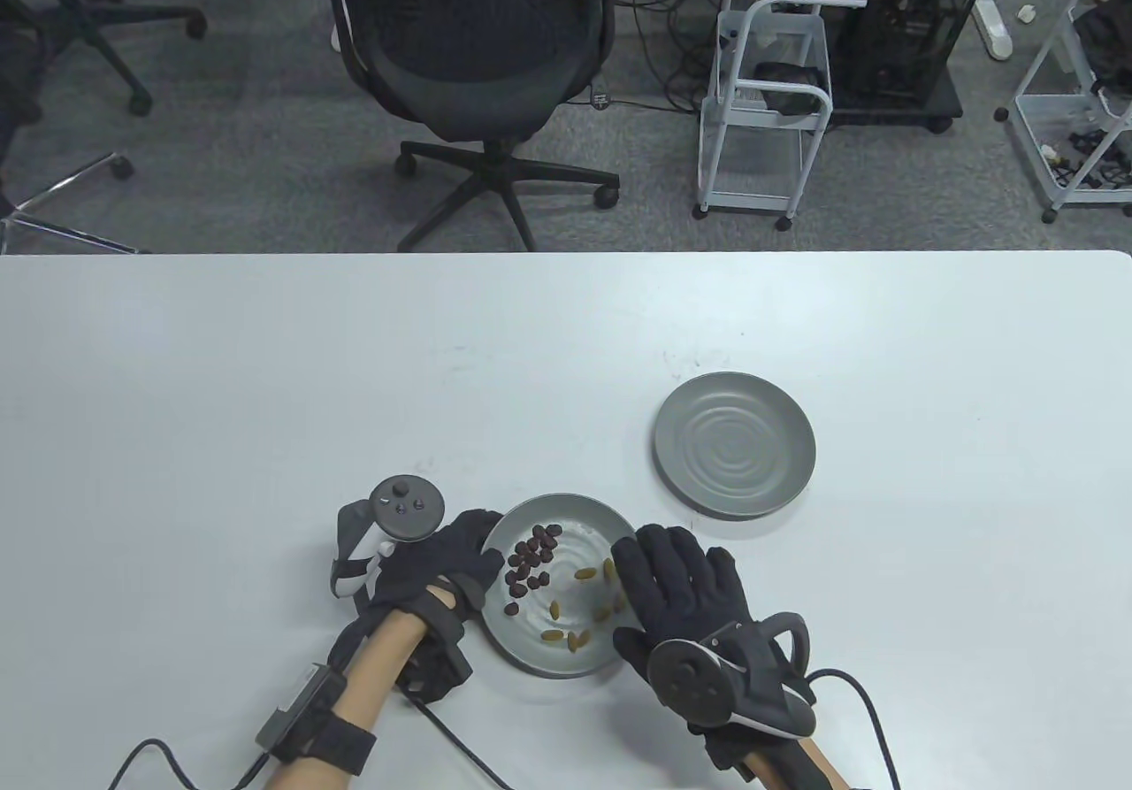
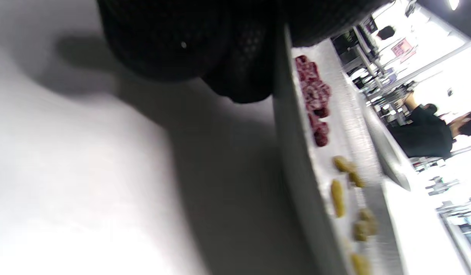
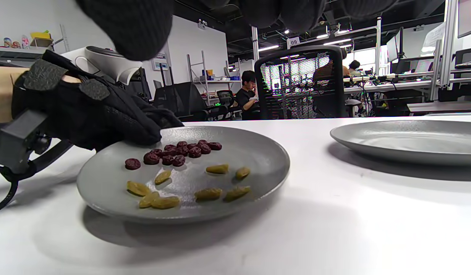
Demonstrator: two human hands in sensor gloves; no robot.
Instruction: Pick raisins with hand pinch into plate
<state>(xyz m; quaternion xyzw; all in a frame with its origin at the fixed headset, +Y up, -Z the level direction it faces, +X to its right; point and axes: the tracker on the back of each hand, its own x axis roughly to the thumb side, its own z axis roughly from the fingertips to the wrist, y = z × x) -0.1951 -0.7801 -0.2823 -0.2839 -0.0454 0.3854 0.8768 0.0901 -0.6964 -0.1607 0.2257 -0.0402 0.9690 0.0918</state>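
Table view: looking down from above the near edge, facing 12 o'clock, across the white table (image 1: 265, 365) to the office floor. Left wrist view: rolled sideways, blurred, low and very close. Right wrist view: level, close, just above the tabletop. Shared by all three: the near plate (image 1: 579, 516) (image 2: 296, 179) (image 3: 258, 152).

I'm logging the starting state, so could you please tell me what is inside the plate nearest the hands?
The near plate holds a cluster of dark red pieces and scattered yellow raisins. The right hand covers its right rim, so anything beneath is hidden.
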